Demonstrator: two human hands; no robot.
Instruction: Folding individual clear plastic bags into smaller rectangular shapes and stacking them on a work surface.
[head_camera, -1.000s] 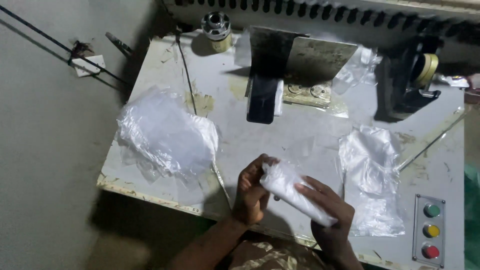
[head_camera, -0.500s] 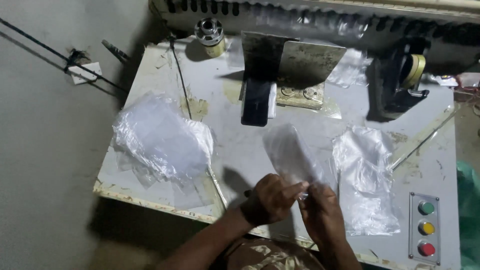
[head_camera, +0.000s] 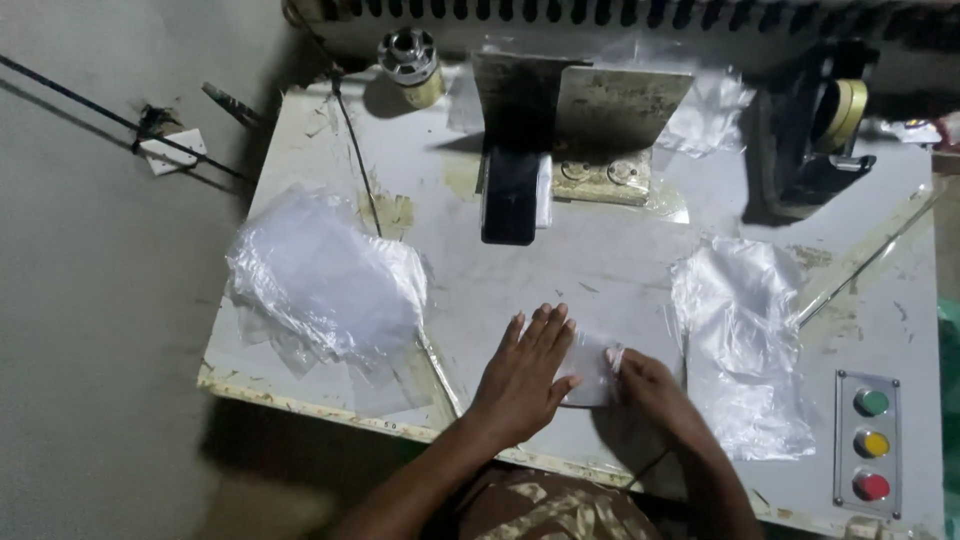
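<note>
Head view, worn white table (head_camera: 620, 270); the left hand (head_camera: 525, 375) lies flat, fingers spread and extended, palm down on a small clear plastic bag (head_camera: 590, 372) near the front edge, about midway along it; the right hand (head_camera: 645, 385) sits at the bag's right end, fingers curled and pinching that end, though exactly how much it grips I cannot tell; the bag is flat on the table between the two hands, partly covered by the left palm.

Progress, as a judgement: this one bag appears mid-handling, pressed down and smoothed but not yet set on either pile; a rumpled heap of clear bags (head_camera: 325, 285) lies toward the left edge; a flatter stack of bags (head_camera: 740, 340) lies toward the right edge, just beside the right hand; which pile is finished work and which is stock cannot be told; both piles hold several pieces, so work likely remains.

Also present: a dark metal fixture (head_camera: 560, 140) at the back centre; a tape dispenser (head_camera: 815, 130) at the back right corner; a three-button panel (head_camera: 870, 445), green, yellow, red, at the front right corner.
</note>
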